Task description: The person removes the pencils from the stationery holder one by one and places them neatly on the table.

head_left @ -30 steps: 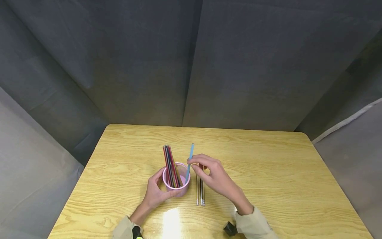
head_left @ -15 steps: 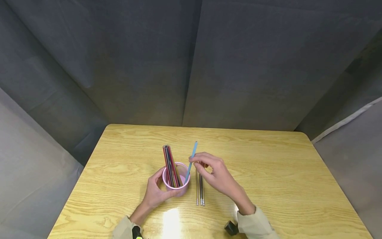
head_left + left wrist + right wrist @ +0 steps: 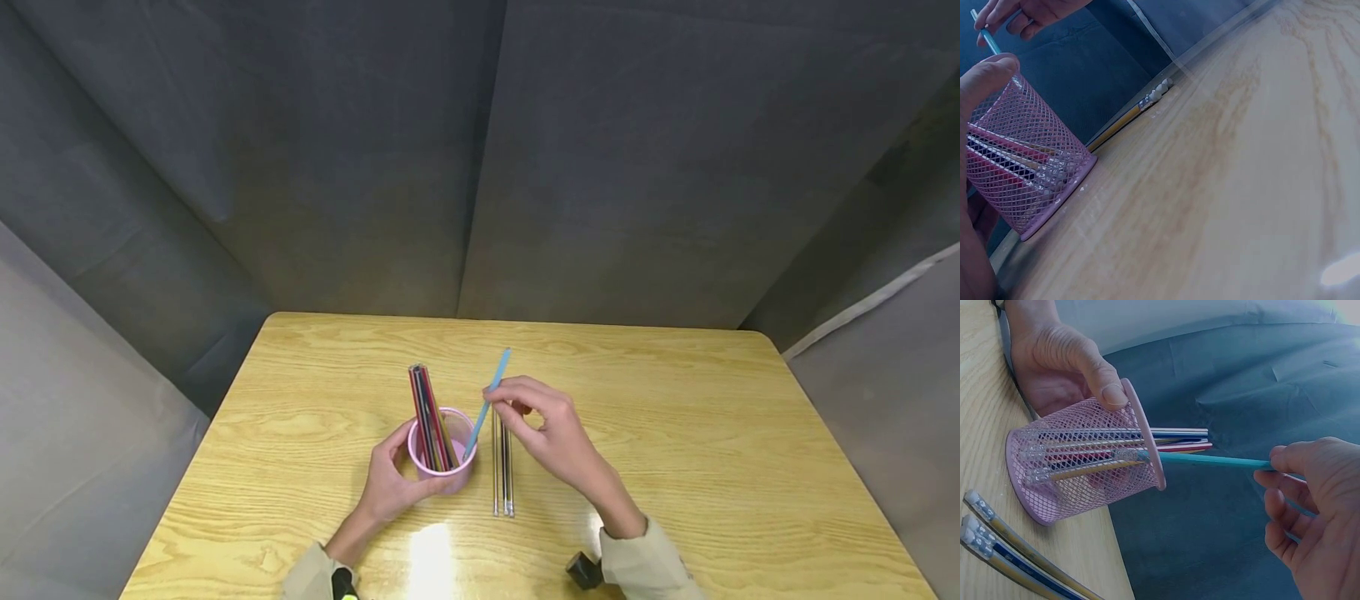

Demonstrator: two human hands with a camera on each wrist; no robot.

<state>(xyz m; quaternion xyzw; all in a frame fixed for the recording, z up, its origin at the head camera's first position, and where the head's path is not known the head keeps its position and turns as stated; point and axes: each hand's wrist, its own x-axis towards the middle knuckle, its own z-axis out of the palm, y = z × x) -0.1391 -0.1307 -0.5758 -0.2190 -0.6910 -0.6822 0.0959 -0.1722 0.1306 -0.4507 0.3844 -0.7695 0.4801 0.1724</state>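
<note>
A pink mesh pencil cup (image 3: pixel 444 485) stands on the table, and my left hand (image 3: pixel 392 487) grips it round its left side. Several pencils (image 3: pixel 1179 434) in red, dark blue and yellow lean together inside it, eraser ends down. My right hand (image 3: pixel 551 429) pinches a light blue pencil (image 3: pixel 489 405) between thumb and fingers. That pencil slants up to the right, and its metal-banded lower end is inside the cup near the rim, as the right wrist view shows. In the left wrist view the thumb (image 3: pixel 990 78) lies on the cup's rim.
Several more pencils (image 3: pixel 504 479) with white erasers lie side by side on the wooden table (image 3: pixel 675 417), just right of the cup. Near the right sleeve is a small black object (image 3: pixel 583 571). Dark grey cloth (image 3: pixel 360 167) hangs behind the table.
My right hand has shifted a little right and away from me, tilting the light blue pencil further to the right. The left hand and the cup have stayed in place.
</note>
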